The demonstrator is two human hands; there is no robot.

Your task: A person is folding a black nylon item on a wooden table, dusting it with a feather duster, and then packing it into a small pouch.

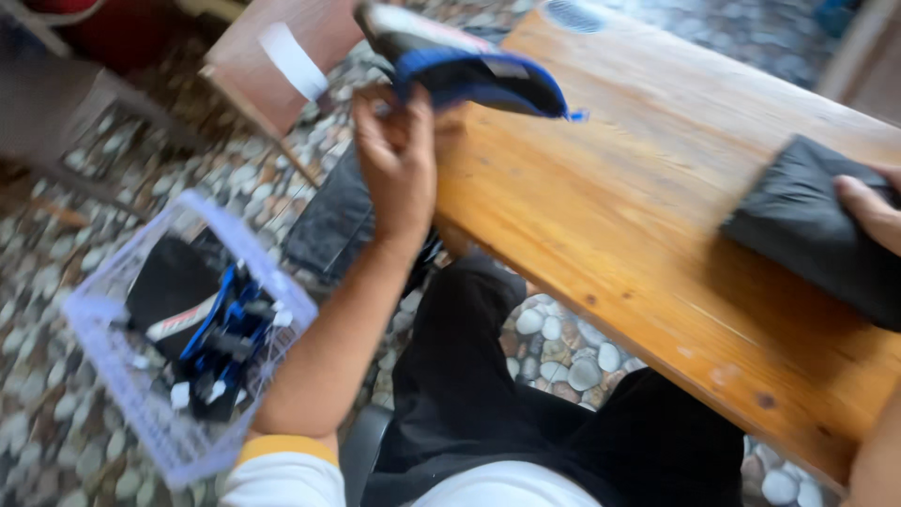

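Head view: I see left hand (399,160) pinching blue-edged black pouch (469,66) above wooden table (619,216) near-left edge; right hand (873,211) pressing flat on dark folded cloth (812,230) at right edge, grasp unclear; white wire basket (103,366) on pebble floor holds more blue-black pieces

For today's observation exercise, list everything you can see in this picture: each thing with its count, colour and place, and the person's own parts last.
wooden table: one, orange-brown, right half of the view
blue and black cloth item: one, held up over the table's left edge
folded dark cloth: one, black, on the table at right
plastic basket: one, pale lilac, on the pebble floor at left
items in the basket: several, blue and black, too blurred to count
dark cloth on the floor: one, beside the table
pebble floor: grey and brown
left hand: holds the blue and black cloth item
right hand: rests on the folded dark cloth
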